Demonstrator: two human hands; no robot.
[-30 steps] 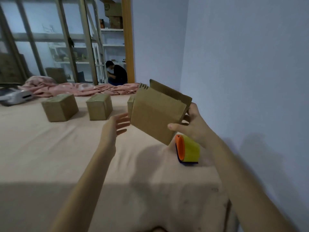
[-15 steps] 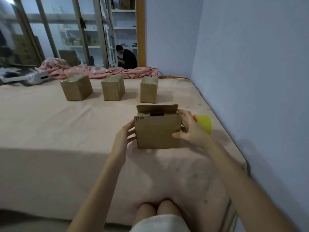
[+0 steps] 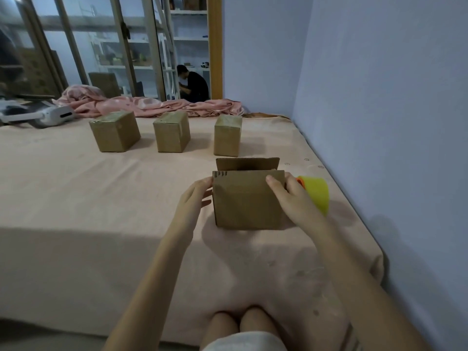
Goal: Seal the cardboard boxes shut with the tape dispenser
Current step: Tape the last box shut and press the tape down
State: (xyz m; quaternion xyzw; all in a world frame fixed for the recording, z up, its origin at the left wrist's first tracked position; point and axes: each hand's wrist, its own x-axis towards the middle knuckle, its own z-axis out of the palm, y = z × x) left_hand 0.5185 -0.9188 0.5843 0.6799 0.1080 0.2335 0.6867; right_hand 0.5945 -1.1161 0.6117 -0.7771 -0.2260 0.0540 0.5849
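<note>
We're at the flap-closing step, w/ no tape on this one yet. The open box [image 3: 247, 201] sits on the peach-sheeted bed [image 3: 101, 198] right in front of us, upright, its far flap [image 3: 247, 163] standing up and the near flap seemingly up too, top unsealed. Our left hand [image 3: 193, 201] is flat against the box's left side, fingers roughly straight and touching the cardboard, not wrapped round anything. Our right hand [image 3: 288, 198] grips the right side: thumb across the near face close to the top edge, the other fingers curled round the right wall, though we can't see where their tips end. The tape dispenser [image 3: 315, 192], yellow w/ an orange part, lies on the bed just beside the box on the right, partly behind the right hand, and nobody's holding it. Three more boxes [image 3: 172, 131] stand in a row further back, well apart from ours; they look closed, w/ what may be tape on top, but it's too dim to be sure. Next, in our view: fold both flaps down flat so they meet, pin them w/ the left hand, then free the right hand to pick up the dispenser and run tape along the seam. The box is light, so it'll prob. slide unless held.
</note>
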